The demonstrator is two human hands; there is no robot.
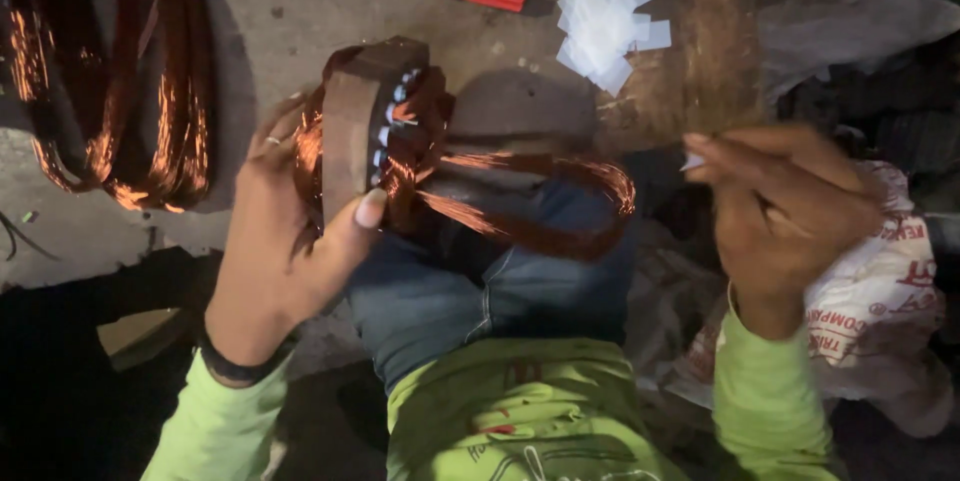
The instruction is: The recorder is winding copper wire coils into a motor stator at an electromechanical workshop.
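My left hand (280,241) grips the round brown motor stator (365,121) on my lap, thumb pressed to its rim, with copper wire coils (530,201) looping from it. My right hand (785,206) pinches a small white paper slip (692,161). I judge the stator wants steadying so the slip enters squarely without scraping wire.
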